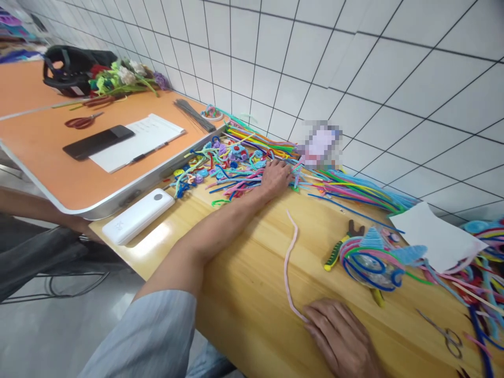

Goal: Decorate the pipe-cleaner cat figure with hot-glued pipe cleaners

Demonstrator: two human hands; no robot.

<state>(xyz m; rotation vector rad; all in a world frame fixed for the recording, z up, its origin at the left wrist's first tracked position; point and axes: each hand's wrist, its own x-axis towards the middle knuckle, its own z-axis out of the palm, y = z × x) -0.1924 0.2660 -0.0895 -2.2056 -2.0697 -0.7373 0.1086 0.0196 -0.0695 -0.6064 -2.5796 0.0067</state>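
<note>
A single pale pink pipe cleaner (287, 268) lies bent along the wooden table. Its near end runs to the fingertips of my right hand (340, 336), which is closed on it and rests on the tabletop. My left hand (276, 176) reaches forward onto a heap of coloured pipe cleaners (244, 181) by the wall. Its knuckles are bent and the fingertips are hidden among the stems, so its grip does not show. Curled pipe cleaner pieces (232, 152) lie just left of that hand.
Pliers (334, 254), a wrapped pipe-cleaner shape with blue ears (370, 265), white paper (437, 236) and scissors (449, 338) lie right. A white power bank (137, 216) sits left. An orange table (47, 163) adjoins, with a black phone (98, 143). A tiled wall (244, 68) bounds the back.
</note>
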